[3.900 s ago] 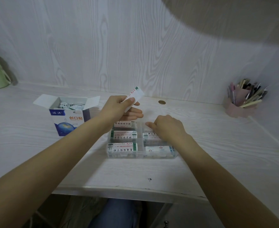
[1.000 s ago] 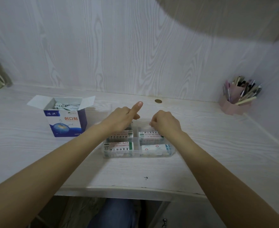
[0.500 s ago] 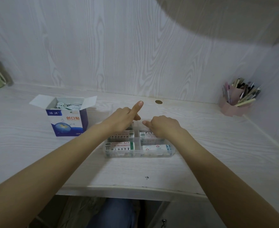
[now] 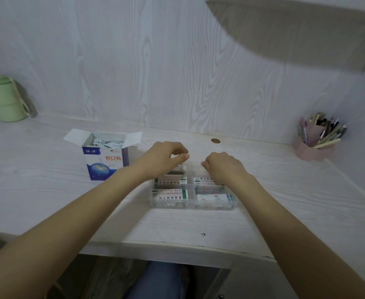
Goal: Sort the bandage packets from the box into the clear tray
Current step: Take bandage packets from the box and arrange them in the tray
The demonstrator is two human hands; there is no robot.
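From the head camera we see both hands over the far end of the clear tray [image 4: 233, 203] on the bench [image 4: 47, 190]. Our left hand [image 4: 162, 158] has its fingers [image 4: 180, 151] curled, thumb tip meeting them; whether they pinch anything we cannot tell. Our right hand [image 4: 222, 167] is curled knuckles-up, its fingertips hidden. Just under both sets of fingers, bandage packets [image 4: 170, 196] fill the tray's compartments. Left of the left fingers stands the open box [image 4: 105, 162], more packets inside
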